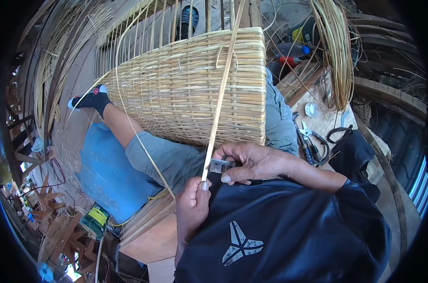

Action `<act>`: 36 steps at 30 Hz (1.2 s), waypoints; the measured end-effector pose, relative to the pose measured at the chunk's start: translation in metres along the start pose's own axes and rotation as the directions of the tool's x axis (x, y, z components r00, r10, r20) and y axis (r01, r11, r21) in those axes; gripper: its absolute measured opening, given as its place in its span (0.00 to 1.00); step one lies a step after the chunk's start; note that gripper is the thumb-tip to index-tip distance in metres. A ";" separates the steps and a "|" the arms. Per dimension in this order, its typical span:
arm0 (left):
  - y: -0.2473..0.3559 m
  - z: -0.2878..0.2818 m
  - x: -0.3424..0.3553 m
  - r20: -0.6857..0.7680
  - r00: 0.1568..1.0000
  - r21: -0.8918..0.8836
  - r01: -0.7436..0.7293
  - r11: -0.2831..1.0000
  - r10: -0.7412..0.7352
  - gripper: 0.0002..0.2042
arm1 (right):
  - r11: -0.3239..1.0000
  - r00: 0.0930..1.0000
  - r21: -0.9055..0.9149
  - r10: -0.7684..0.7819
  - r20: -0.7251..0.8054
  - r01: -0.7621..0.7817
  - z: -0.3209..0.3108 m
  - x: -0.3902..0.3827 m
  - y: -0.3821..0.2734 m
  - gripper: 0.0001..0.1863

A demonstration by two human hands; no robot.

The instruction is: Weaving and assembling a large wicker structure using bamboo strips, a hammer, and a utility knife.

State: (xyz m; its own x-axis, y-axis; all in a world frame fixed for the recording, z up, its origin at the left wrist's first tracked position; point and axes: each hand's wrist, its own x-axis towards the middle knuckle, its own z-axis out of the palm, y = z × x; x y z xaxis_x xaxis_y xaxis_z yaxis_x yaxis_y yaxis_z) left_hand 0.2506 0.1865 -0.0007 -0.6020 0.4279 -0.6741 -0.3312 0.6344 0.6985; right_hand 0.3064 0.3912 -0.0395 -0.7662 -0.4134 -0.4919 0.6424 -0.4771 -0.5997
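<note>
A long pale rattan strip (220, 99) slants up from my lap across the woven rattan piece (185, 94) and past the top of the view. My left hand (193, 202) pinches its lower part, thumb on top. Close beside it, my right hand (251, 164) is closed on a small flat metal blade (219, 165) with holes in it, held against the strip's edge. Some of the right fingers are hidden behind the blade. The woven piece rests over my legs, tightly woven near me, with bare upright stakes (162, 23) at its far side.
On the board at right lie shears (314, 137) and a small glass jar (311, 109). A rattan bundle (334, 56) hangs above them, near a blue-capped bottle (294, 51). More strips (58, 66) stand at left. A blue sheet (111, 172) and a green-yellow can (95, 220) sit lower left.
</note>
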 end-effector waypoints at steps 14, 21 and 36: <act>-0.017 -0.005 -0.012 0.100 0.988 0.130 -0.134 0.982 0.122 0.04 | 0.985 0.991 0.147 -0.081 -0.102 0.096 -0.006 0.009 0.013 0.10; -0.020 -0.009 -0.019 0.054 0.993 0.194 -0.111 0.975 0.102 0.05 | 0.990 0.998 0.127 -0.062 0.005 0.061 -0.001 0.003 0.008 0.14; -0.025 -0.033 -0.064 0.189 0.978 0.311 -0.148 0.939 0.091 0.06 | 0.950 0.932 0.209 -0.157 -0.327 0.233 -0.021 0.007 0.013 0.09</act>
State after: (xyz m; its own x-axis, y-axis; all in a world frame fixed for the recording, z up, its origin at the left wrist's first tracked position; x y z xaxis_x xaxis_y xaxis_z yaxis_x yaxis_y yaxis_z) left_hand 0.2736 0.1223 0.0324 -0.4814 0.5982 -0.6407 0.0037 0.7323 0.6809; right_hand 0.3091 0.3986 -0.0645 -0.8194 -0.0570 -0.5704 0.4340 -0.7117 -0.5523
